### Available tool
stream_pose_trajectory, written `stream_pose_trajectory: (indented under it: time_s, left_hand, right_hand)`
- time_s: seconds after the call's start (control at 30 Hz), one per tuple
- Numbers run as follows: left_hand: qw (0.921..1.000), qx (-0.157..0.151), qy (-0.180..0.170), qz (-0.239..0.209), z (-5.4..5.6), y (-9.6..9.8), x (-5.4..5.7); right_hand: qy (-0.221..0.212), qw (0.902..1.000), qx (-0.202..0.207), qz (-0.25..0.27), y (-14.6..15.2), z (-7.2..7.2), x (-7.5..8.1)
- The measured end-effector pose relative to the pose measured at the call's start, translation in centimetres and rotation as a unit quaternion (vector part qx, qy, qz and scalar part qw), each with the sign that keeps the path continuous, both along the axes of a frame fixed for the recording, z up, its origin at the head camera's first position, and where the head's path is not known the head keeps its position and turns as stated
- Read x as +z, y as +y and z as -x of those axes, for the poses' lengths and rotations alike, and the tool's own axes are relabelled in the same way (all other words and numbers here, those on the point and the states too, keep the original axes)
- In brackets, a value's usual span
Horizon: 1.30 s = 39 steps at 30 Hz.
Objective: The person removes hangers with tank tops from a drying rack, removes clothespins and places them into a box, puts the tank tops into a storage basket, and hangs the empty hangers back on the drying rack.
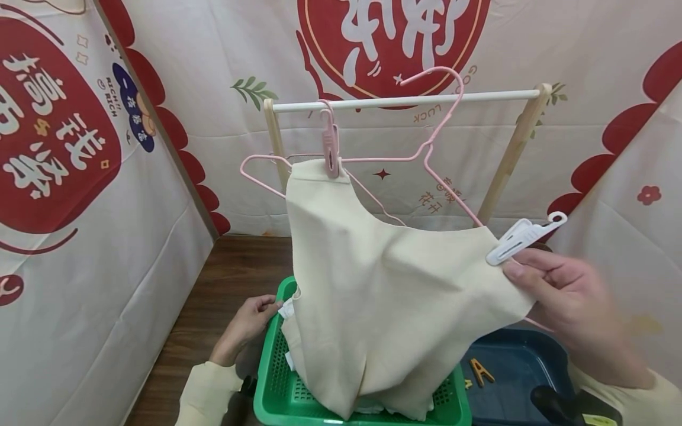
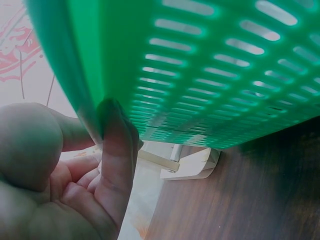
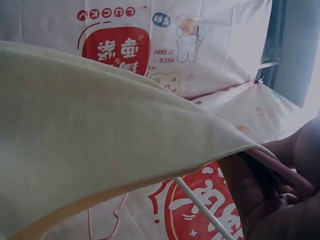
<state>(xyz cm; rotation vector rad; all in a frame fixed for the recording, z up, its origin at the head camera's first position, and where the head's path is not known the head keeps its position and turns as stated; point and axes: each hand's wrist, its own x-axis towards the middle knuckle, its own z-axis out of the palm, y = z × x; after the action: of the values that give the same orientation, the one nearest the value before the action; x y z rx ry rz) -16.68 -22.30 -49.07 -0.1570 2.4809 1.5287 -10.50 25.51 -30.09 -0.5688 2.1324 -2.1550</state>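
Because the green basket [image 1: 266,373] and navy tray [image 1: 524,358] stand side by side toward the worktop's [image 1: 240,260] near edge, the room I see for moving is the brown strip along the worktop's left side. A yellow clip [image 1: 482,373] lies in the tray. From my station I see the left hand [image 1: 250,325] pinching the basket's left rim between thumb and finger. Raised on the tray's side, the right hand [image 1: 570,296] is clamped on one shoulder of the garment [image 1: 383,284]; by the right wrist view, a pink bar runs from the cloth into that grip.

Cream and softly creased, the garment hangs over the basket, its curved neckline dipping between two clips. A white clip [image 1: 517,239] sits just beside the right fingertips; a pink clip [image 1: 331,142] fastens the other shoulder to the pink hanger [image 1: 383,160]. Behind crosses a white rail [image 1: 495,96]; I cannot tell whether the hanger's hook touches it.
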Motion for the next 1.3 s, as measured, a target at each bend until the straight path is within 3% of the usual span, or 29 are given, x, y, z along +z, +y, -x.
stream_pose_trajectory:
  time_s: [0.23, 0.4, 0.67, 0.97, 1.3]
  left_hand:
    - [1.0000, -0.001, 0.003, 0.006, -0.1, 0.0, 0.0]
    - [0.9999, 0.000, 0.001, 0.016, -0.1, 0.1, -0.1]
    - [0.9998, -0.001, -0.002, 0.019, -0.1, 0.2, 0.0]
    - [0.9998, 0.002, -0.007, 0.019, -0.2, 0.2, 0.1]
    - [0.9998, 0.006, -0.008, 0.018, -0.3, 0.3, 0.0]
  right_hand:
    - [0.018, 0.9989, -0.007, -0.044, 0.0, 0.4, -0.8]
    - [0.004, 0.9963, -0.023, -0.083, 0.1, 0.5, -1.4]
    - [0.031, 0.9935, -0.021, -0.108, 0.0, 0.9, -2.7]
    - [0.028, 0.9921, -0.013, -0.121, -0.1, 1.3, -4.3]
    - [0.072, 0.9865, 0.010, -0.147, -0.2, 2.2, -6.1]
